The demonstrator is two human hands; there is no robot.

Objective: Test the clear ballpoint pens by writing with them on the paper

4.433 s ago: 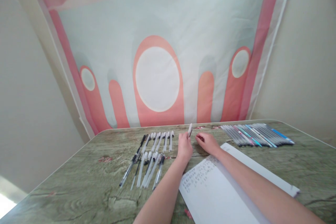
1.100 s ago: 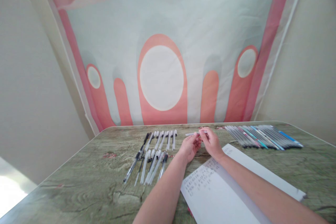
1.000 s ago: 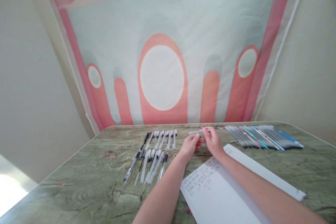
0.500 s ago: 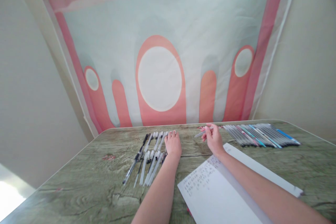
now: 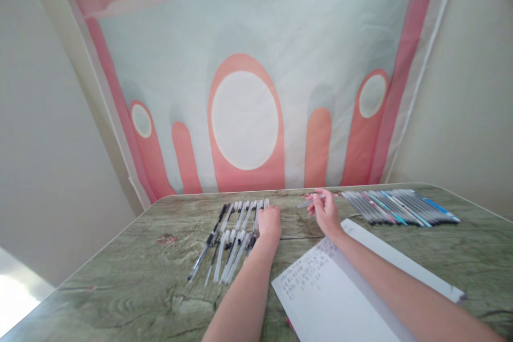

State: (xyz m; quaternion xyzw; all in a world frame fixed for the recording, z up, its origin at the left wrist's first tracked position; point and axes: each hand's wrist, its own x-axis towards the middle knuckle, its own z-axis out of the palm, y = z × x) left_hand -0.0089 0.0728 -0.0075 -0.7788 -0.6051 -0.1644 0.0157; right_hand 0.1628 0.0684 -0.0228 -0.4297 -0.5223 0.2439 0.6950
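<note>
My left hand (image 5: 270,222) rests on the table at the right end of the upper row of clear pen barrels (image 5: 240,216). Its fingers are curled in, and whatever is between them is hidden. Below that row lies a second set of white-topped barrels (image 5: 237,256), partly covered by my left forearm. Two dark pens (image 5: 209,238) lie slanted along the left side of both rows. Raised over the table, my right hand (image 5: 327,216) pinches a slim greyish pen (image 5: 303,204), its end pointing left. The right wrist is above the far corner of the written paper.
A white sheet with handwriting (image 5: 320,288) lies under my right forearm. To the far right, many slim pens (image 5: 401,207), some blue, teal and pink, lie side by side. Behind the wood-patterned table (image 5: 132,267) hangs a pink and grey printed backdrop (image 5: 246,117).
My left hand has slid slightly right and its fingers have curled in, uncovering the right end of the upper row. My right hand keeps its pen in nearly the same place.
</note>
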